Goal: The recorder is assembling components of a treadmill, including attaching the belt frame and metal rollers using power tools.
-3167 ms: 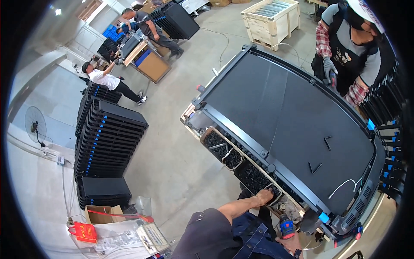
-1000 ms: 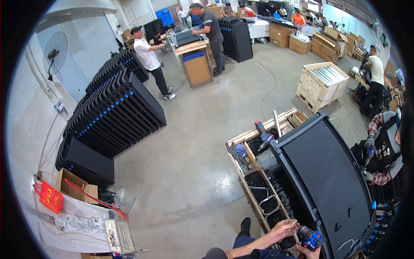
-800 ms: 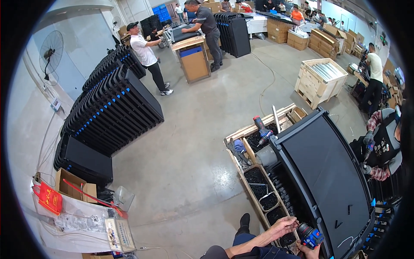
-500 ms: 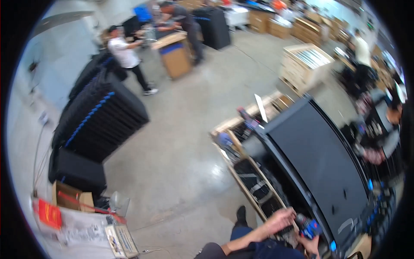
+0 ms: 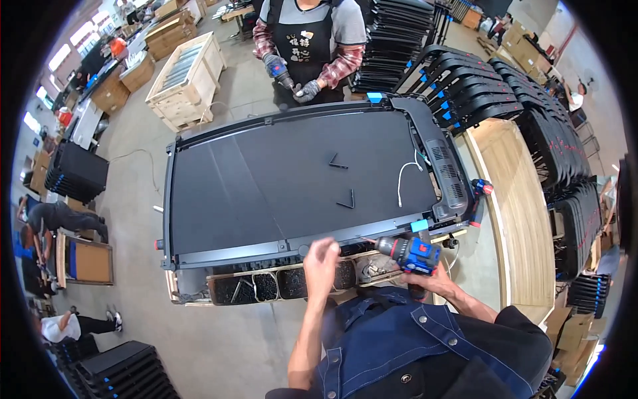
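Observation:
My right hand (image 5: 430,282) is wrapped round the grip of a blue-and-black cordless drill (image 5: 415,255), whose bit points left along the near rail. Left of the bit tip, my left hand (image 5: 321,261) is raised by that rail with its fingers pinched together; whatever may be between them is too small to make out. Before me lies a treadmill base (image 5: 232,193) with a dark flat belt and a motor housing (image 5: 446,173) at its right end. Two small L-shaped black hex keys (image 5: 339,162) rest on the belt, along with a loose white cable (image 5: 401,183).
Below the near rail sit open bins of dark screws (image 5: 249,288). Across the treadmill, a co-worker in an apron (image 5: 309,53) holds another drill (image 5: 282,74). A red-and-black power tool (image 5: 480,189) and a long wooden crate (image 5: 512,219) stand right; stacked black frames (image 5: 478,86) lie beyond.
My view has swung right, so the treadmill now lies across the middle with the co-worker opposite. The drill stays in my right hand; my left hand is still near its bit.

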A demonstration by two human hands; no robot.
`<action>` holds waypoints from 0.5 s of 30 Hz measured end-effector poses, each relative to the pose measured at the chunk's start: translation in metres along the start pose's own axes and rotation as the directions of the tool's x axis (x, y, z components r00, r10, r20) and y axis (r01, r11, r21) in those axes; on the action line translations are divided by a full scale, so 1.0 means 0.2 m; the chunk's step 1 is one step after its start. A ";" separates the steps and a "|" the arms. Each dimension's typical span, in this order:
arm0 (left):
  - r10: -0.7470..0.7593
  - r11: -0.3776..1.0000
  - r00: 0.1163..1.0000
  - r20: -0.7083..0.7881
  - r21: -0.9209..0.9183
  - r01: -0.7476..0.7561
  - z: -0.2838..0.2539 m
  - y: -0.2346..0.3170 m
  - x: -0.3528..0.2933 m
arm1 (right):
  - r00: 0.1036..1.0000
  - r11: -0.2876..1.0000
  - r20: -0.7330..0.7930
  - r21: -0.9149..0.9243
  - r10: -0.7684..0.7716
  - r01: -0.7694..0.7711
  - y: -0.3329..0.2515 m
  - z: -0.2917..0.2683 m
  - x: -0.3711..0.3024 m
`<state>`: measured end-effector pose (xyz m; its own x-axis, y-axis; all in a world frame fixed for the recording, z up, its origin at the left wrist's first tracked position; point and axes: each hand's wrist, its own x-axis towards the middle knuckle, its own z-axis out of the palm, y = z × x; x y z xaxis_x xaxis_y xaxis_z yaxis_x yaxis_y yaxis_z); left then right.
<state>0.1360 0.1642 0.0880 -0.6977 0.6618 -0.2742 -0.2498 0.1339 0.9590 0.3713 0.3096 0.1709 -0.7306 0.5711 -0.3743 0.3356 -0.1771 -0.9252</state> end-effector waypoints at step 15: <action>0.170 0.750 0.947 -0.272 0.659 0.054 0.28 -0.11 0.58 | 0.998 0.975 0.065 0.222 -0.008 -0.007 0.20 -0.41 0.11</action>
<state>0.0973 0.2791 0.0398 -0.8859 0.4491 -0.1160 0.2172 0.6227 0.7517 0.4185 0.3811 0.1302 -0.7703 0.5193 -0.3702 0.1998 -0.3547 -0.9134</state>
